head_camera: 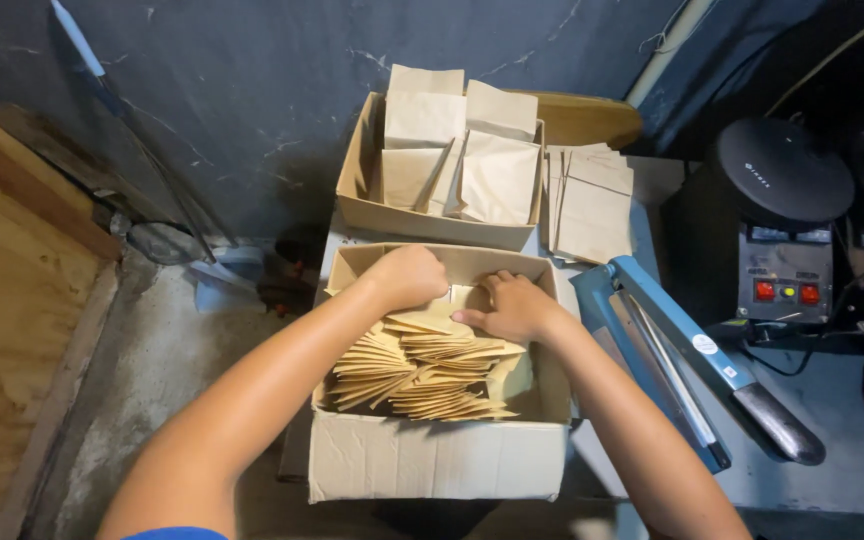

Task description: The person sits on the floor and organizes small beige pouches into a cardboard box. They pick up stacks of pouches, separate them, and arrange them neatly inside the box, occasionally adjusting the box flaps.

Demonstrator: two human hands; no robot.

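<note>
My left hand (pixel 410 276), fisted, grips brown paper pouches (pixel 422 365) at the near carton's (pixel 432 455) 12 o'clock end; my right hand (pixel 512 306), fingers narrowed, presses pouches beside it; blue heat sealer (pixel 672 350) at 3 o'clock

Bare forearms, no rings or watch seen — blue sleeve edge (pixel 177 533) at left shoulder.

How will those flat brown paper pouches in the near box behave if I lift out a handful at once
The paper pouches look thin and flat, so they are probably light and somewhat bendy. Packed on edge and fanned unevenly in the cardboard box, a loose handful may well slide apart. The left hand and right hand both press into the row.
</note>
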